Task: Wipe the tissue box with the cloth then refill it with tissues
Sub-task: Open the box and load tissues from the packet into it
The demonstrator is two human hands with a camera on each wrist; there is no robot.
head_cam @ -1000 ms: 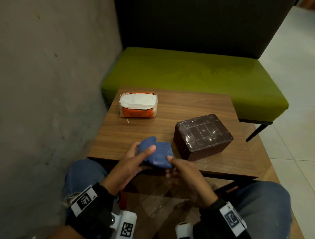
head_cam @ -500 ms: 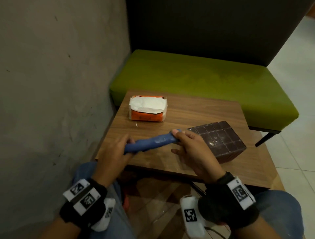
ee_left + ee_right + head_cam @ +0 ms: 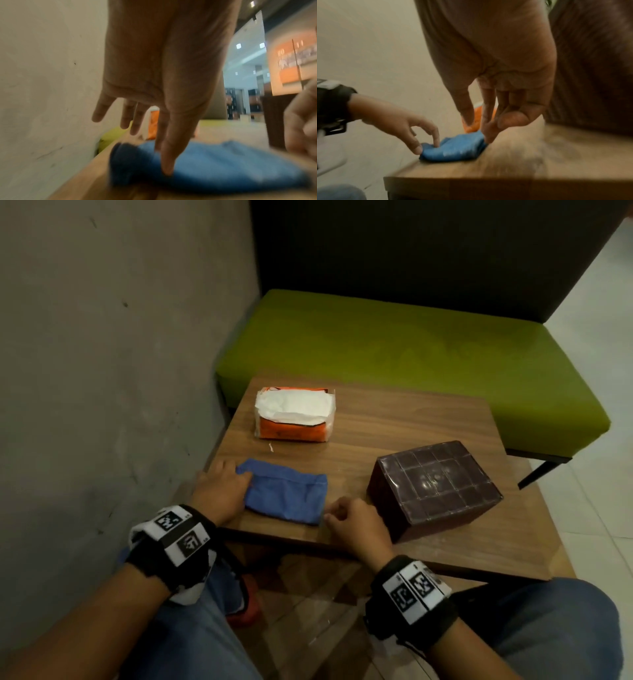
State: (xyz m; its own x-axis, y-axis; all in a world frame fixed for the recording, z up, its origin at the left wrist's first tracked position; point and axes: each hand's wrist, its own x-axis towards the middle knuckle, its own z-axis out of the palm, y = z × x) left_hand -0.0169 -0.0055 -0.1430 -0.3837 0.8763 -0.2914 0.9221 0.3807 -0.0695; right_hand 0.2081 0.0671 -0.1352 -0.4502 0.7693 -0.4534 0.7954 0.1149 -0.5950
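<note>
Overhead, a grey concrete wall (image 3: 113, 344) filled the left side of the room, meeting a dark seat back and a long green bench cushion (image 3: 394, 344); pale floor tiles (image 3: 603, 392) lay to the right. Against the bench stood a wood-grain tabletop (image 3: 394, 419), small and square. On its right part sat the dark brown tissue box (image 3: 433, 489), its glossy top marked in a grid, tilted with one edge lifted. At the far left corner lay an orange pack of tissues (image 3: 294, 414), white sheets showing through its open top. Nearer the front edge, well apart from the pack, the blue cloth (image 3: 286, 494) lay folded flat. The left hand (image 3: 222, 491) rested at the cloth's left end, thumb and forefinger pinching the fold while the other fingers (image 3: 101, 109) stayed spread above it. The right hand (image 3: 358, 523) sat between cloth and box, its fingers (image 3: 489, 129) curled and pressed together, their tips touching the cloth's near right corner.
</note>
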